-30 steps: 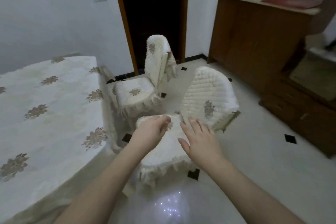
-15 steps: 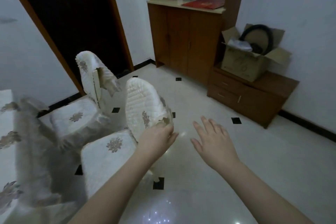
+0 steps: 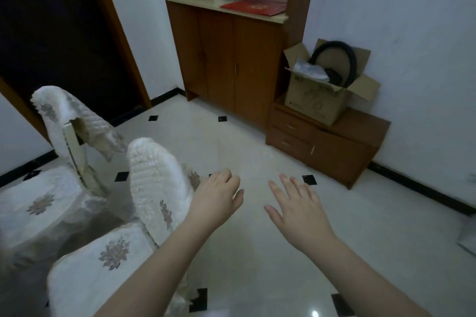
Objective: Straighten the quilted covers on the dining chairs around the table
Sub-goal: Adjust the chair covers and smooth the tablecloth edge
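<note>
Head view: left hand, fingers curled, beside nearer chair's back cover; grip undeterminable. Right hand spread, apart. Next: tug cover square.

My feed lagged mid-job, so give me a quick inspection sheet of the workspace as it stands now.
Surface: pale tiled floor, glossy, black diamond insets.
Job's things: near chair cover on its backrest; far chair cover rumpled, frame edge exposed.
Clutter: open cardboard box on low drawer unit; red folder on cabinet.
Grippers: left hand beside the near backrest, grip unclear; right hand open, holding nothing.
Cables: nothing seen.
Surroundings: dark doorway, white walls.
</note>
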`<state>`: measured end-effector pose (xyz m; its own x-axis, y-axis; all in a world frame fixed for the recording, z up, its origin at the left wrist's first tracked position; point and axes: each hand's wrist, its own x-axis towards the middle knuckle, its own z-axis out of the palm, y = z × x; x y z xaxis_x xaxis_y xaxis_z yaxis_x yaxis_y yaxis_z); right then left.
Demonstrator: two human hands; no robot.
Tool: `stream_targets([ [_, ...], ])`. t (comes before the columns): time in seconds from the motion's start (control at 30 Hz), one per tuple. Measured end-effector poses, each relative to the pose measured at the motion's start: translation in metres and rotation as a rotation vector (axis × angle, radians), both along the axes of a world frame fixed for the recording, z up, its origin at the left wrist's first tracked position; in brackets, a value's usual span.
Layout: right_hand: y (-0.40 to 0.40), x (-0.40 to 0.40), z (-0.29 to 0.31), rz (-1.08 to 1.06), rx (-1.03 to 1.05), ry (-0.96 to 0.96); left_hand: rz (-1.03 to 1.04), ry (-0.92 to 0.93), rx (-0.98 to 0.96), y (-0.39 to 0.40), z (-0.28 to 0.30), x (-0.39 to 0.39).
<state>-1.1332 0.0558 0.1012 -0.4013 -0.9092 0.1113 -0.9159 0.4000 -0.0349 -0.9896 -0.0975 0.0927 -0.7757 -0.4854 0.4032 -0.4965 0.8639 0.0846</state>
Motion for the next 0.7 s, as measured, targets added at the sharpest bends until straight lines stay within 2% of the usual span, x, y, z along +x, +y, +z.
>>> stream_targets([
  [0.2, -0.048, -0.057, 0.001, -0.063, 0.025, -0.009, -0.076, -0.011, -0.069, -0.060, 0.010, -0.058],
  [0.4, -0.103, -0.125, -0.011, -0.059, 0.035, -0.053, -0.096, -0.043, -0.056, -0.105, 0.003, -0.128],
  [0.5, -0.133, -0.168, -0.015, -0.045, 0.039, -0.085, -0.054, -0.061, -0.089, -0.137, 0.003, -0.170],
  [0.7, -0.185, -0.263, -0.009, -0.002, 0.055, -0.112, 0.062, -0.080, -0.029, -0.191, 0.012, -0.232],
])
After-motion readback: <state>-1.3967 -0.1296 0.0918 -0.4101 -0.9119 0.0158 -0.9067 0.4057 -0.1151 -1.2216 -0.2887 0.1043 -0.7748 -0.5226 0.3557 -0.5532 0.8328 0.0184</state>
